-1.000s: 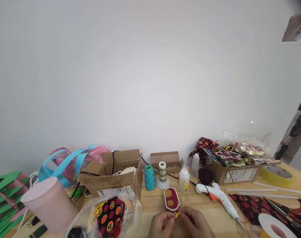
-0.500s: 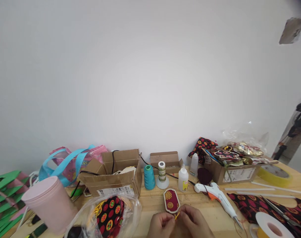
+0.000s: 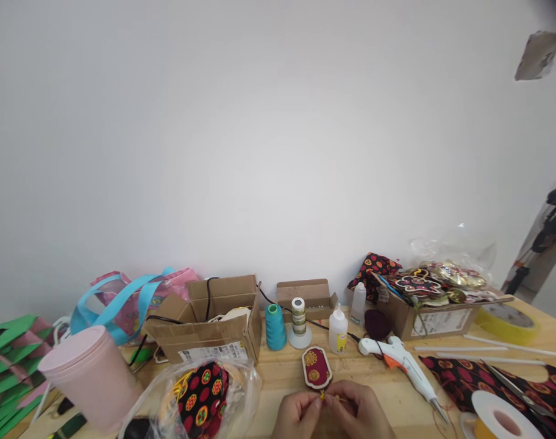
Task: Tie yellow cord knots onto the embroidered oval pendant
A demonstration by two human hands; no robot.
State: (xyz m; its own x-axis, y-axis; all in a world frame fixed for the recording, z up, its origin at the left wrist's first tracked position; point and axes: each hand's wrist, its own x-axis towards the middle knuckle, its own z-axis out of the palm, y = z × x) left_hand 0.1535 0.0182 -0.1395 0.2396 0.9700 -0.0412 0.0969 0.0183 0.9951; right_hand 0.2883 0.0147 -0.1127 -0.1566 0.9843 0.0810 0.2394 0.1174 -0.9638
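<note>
- Left hand [image 3: 296, 416]: pinches yellow cord [image 3: 322, 396], thumb against forefinger.
- Right hand [image 3: 360, 410]: grips the same cord at the fingertips.
- Maroon pendant [image 3: 317, 367], cream-edged: lies just beyond both hands.
- Glue gun [image 3: 408, 368]: right of the right hand.

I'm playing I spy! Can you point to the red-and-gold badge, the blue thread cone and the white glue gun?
Red-and-gold badge [image 3: 317, 368]: head view, middle of its front.
Blue thread cone [image 3: 275, 331]: head view, wound thread.
White glue gun [image 3: 416, 374]: head view, its barrel.
</note>
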